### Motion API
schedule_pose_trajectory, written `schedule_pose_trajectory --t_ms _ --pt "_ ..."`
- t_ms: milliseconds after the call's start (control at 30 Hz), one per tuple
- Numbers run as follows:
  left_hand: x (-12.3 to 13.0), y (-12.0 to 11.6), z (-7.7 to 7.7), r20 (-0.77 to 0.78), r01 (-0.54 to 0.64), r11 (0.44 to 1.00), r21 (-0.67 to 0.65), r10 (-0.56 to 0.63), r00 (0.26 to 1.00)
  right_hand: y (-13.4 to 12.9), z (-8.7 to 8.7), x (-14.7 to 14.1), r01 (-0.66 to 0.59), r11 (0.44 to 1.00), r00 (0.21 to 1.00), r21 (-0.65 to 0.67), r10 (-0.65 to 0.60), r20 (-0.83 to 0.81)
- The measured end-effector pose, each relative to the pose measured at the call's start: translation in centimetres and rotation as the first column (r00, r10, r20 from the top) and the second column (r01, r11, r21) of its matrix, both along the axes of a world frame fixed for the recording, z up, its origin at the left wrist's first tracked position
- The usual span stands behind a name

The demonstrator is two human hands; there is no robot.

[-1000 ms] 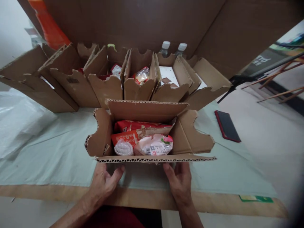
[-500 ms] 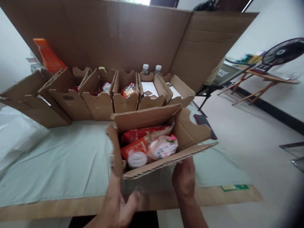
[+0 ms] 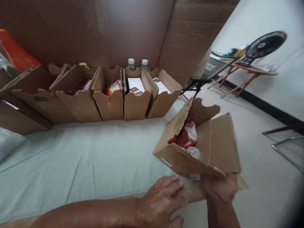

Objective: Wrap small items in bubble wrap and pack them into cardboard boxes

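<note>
An open cardboard box (image 3: 180, 161) stands tilted over the right end of the table, turned at an angle. Inside it I see a red and white food packet (image 3: 190, 133) and a clear round plastic lid or cup (image 3: 194, 152). My right hand (image 3: 220, 187) supports the box at its near right corner, its fingers hidden beneath the cardboard. My left hand (image 3: 163, 196) is just in front of the box, palm down, fingers stretched out and thumb apart, holding nothing.
Several similar boxes (image 3: 136, 109) line the back, holding packets and white cards. Behind them are two white-capped bottles (image 3: 131, 63), an orange bottle (image 3: 17, 52) and a tall cardboard screen (image 3: 133, 31). A fan (image 3: 263, 46) stands on a wooden stand at right.
The box has moved right and turned, from the table's middle to its right end. My left hand has come off its side; my right hand stays under it. The view has shifted right.
</note>
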State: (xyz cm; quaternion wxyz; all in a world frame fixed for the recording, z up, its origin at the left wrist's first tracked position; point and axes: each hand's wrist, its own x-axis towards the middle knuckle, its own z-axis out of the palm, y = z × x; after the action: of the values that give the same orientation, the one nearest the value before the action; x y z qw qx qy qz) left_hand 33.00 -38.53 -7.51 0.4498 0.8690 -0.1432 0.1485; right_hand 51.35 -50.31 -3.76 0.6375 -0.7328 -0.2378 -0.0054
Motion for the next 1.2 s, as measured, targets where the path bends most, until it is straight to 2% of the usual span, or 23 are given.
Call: schedule_pose_trajectory --t_ms 67,100,167,233,300,333,467,600,733,933,1067,1200 --pt "-0.1 1.7 0.7 0.086 -0.067 0.997 -0.039 0.070 0.994 -2.1 -1.4 -2.0 -0.022 0.996 0.999 0.083 0.024 -0.034" --pt "-0.1 2.6 1.0 0.114 -0.116 0.991 -0.066 0.123 0.986 -2.8 -2.1 -2.7 -0.038 0.996 0.998 0.084 0.042 -0.045" --pt "0.0 4.2 1.4 0.130 -0.221 0.970 -0.099 0.232 0.964 -3.3 -3.4 -3.6 -0.027 0.998 0.999 -0.051 0.025 -0.039" --pt "0.0 5.2 1.3 0.119 -0.303 0.948 -0.101 0.314 0.942 -2.7 -4.0 -3.6 0.031 0.958 0.999 -0.286 -0.033 -0.001" --pt "0.1 5.5 0.9 0.093 -0.329 0.941 -0.085 0.336 0.937 -1.5 -3.9 -2.9 0.049 0.919 0.999 -0.391 -0.046 0.017" --pt "0.1 5.5 0.7 0.081 -0.327 0.942 -0.075 0.333 0.940 -1.0 -3.6 -2.3 0.042 0.926 0.999 -0.376 -0.040 0.013" --pt "0.1 5.1 0.1 0.035 -0.314 0.947 -0.066 0.317 0.948 0.2 -2.4 -0.3 0.069 0.983 0.995 -0.169 -0.079 -0.054" --pt "0.1 5.0 0.0 -0.003 -0.320 0.944 -0.079 0.321 0.947 0.1 -2.2 1.5 0.079 0.982 0.989 -0.174 -0.099 -0.108" --pt "0.1 5.1 0.0 -0.032 -0.308 0.949 -0.062 0.307 0.951 -0.1 -1.9 4.1 0.084 0.978 0.991 -0.193 -0.103 -0.088" --pt "0.2 4.9 -0.3 -0.040 -0.303 0.952 -0.027 0.302 0.952 0.0 -0.5 10.6 0.016 0.977 0.995 -0.213 -0.036 -0.090" --pt "0.4 4.8 -0.5 -0.022 -0.301 0.953 -0.012 0.301 0.953 1.9 -0.1 14.7 -0.019 0.981 0.995 -0.195 0.000 -0.097" --pt "0.5 4.7 -0.6 -0.025 -0.292 0.956 -0.012 0.292 0.956 5.1 0.1 18.2 -0.080 0.982 0.993 -0.174 0.063 -0.102"
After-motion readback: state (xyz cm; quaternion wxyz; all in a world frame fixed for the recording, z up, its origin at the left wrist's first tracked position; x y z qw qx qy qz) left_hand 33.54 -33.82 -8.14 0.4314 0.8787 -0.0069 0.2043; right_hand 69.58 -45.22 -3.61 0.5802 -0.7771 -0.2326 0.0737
